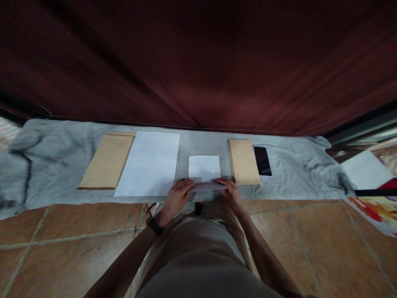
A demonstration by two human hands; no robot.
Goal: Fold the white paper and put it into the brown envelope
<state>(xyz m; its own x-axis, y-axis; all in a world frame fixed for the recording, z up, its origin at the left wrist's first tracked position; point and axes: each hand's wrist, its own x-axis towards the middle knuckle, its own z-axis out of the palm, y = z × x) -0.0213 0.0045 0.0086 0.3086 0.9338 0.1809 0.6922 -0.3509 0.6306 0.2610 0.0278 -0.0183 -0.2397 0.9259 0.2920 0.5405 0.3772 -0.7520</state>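
Observation:
A white sheet of paper lies in front of me, its near part raised in a narrow, shaded fold. My left hand grips the left end of that fold, fingers curled over it. At the right end, my right hand holds the same fold with bent fingers. Both thumbs are mostly hidden. To the left of my left hand lies a larger stack of white paper with a faint crease across it. Close to my right hand are brown envelopes, apparently stacked, with small red print.
A grey cloth covers the long, narrow surface. Larger brown envelopes rest left of the paper stack. A dark-screened phone touches the right-hand envelopes. A dark red curtain hangs behind, and floor tiles show below.

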